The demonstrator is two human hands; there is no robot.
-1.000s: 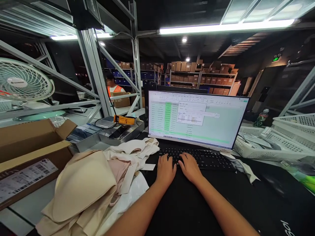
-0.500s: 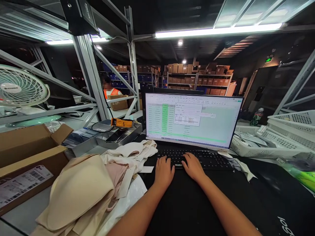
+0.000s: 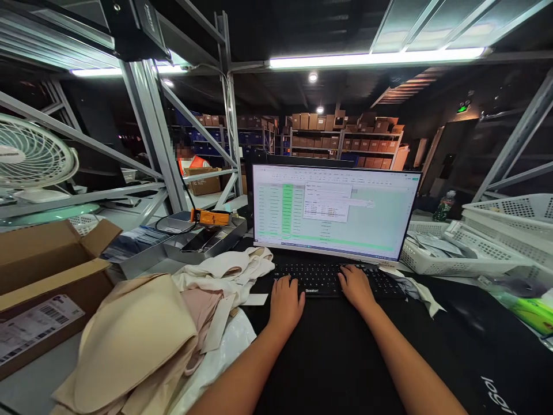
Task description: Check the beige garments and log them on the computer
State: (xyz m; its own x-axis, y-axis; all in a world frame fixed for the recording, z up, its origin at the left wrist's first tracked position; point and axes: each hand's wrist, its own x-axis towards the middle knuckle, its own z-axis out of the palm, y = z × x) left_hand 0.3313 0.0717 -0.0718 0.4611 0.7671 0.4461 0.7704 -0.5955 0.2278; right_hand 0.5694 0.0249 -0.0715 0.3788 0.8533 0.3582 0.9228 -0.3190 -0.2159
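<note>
In the head view, you appear to be typing on the black keyboard (image 3: 320, 281); a further keystroke would call for a light fingertip press, with no grasp needed. The keyboard lies under your fingers: your left hand (image 3: 286, 305) is at its left end, your right hand (image 3: 358, 287) just right of its middle, both loosely spread and gripping nothing; whether any key is pressed down, I cannot tell. Behind the keyboard stands the monitor (image 3: 371, 225), showing a spreadsheet and a pop-up window. Left of the keyboard lies a beige padded garment (image 3: 138, 340); a black mouse (image 3: 469, 316) sits apart to its right.
</note>
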